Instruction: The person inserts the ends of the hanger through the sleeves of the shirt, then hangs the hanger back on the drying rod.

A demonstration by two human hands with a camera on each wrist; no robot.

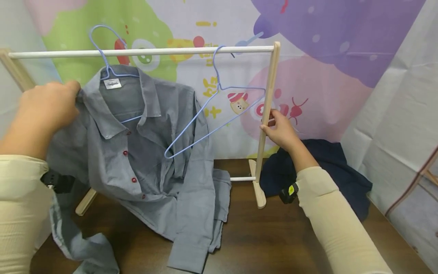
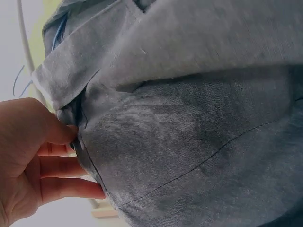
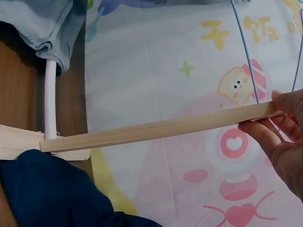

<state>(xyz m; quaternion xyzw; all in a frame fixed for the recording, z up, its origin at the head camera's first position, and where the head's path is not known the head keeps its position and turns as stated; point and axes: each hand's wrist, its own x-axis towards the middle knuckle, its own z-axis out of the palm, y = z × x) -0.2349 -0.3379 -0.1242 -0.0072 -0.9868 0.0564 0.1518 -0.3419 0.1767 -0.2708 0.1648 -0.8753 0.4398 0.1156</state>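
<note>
- Patterned cartoon cloth (image 1: 236, 23) hangs behind both hands, and below them lies a brown wooden table (image 1: 273, 236).
- On the table stands a clothes rack; its white bar (image 1: 171, 51) runs crosswise above both hands.
- The left hand (image 1: 49, 108) pinches the grey shirt (image 1: 107, 160) at the shoulder beside the collar, thumb against fingers.
- The right hand (image 1: 282, 129) grips the rack's wooden post (image 1: 269, 87), thumb on one side and fingers on the other.
- The shirt lies between the hands, much nearer the left; its shoulder line runs from the left hand toward the right, and its length drops down to the table.
- A blue hanger (image 1: 108, 69) sits in the shirt's collar, its hook up at the bar, just inward of the left hand; cloth hides its ends.
- An empty hanger (image 1: 219, 87) hangs between shirt and post, nearer the right hand, one lower corner pointing toward the left.
- Dark blue cloth (image 1: 321, 160) lies beyond the right wrist.
</note>
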